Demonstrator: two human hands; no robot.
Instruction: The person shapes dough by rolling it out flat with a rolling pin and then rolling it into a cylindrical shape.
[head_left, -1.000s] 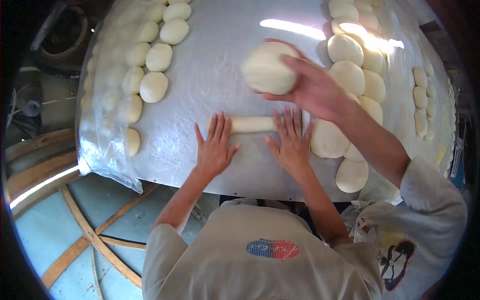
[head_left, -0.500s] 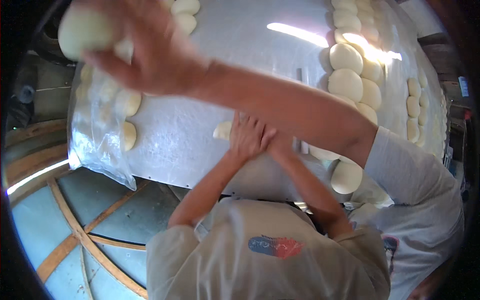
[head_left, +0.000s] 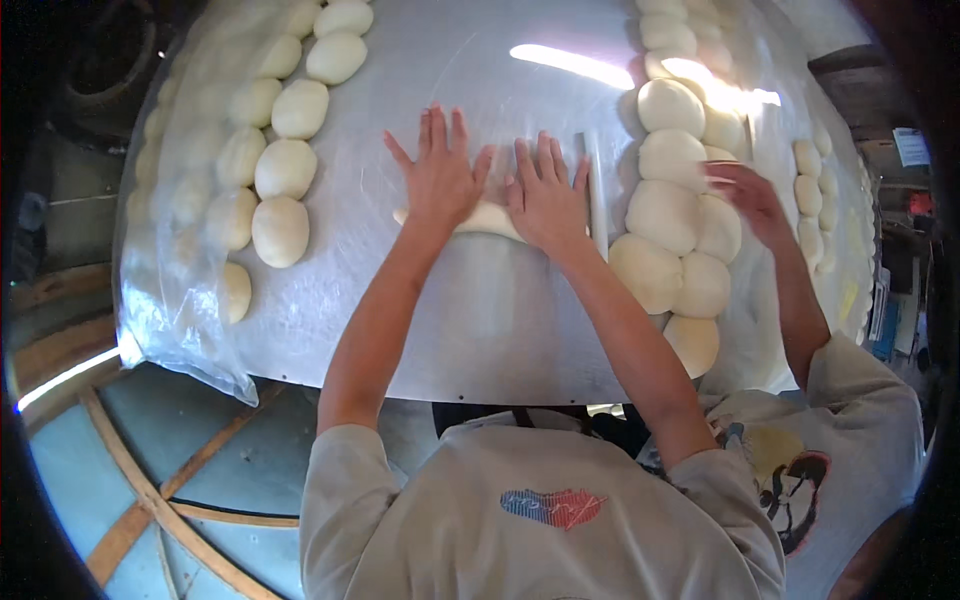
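A thin rope of pale dough (head_left: 488, 220) lies crosswise on the metal table (head_left: 480, 330) beneath my hands. My left hand (head_left: 437, 170) rests palm down over its left part, fingers spread and pointing away from me. Over its right part is my right hand (head_left: 548, 195), also flat with fingers apart. The dough's middle stretch shows between my wrists, and a small tip sticks out left of my left wrist. Just right of my right hand stands a narrow metal bar (head_left: 592, 185).
Rounded dough balls (head_left: 286, 168) line the left side, some under a clear plastic sheet (head_left: 180, 330). More dough balls (head_left: 664, 216) sit in rows on the right. Beside these, a co-worker's hand (head_left: 750, 200) hovers, slightly blurred.
The co-worker's arm, which crossed over mine with a dough ball, has drawn back right, its hand empty. My hands, earlier close together, are spread apart on longer dough. Another ball ends the left row.
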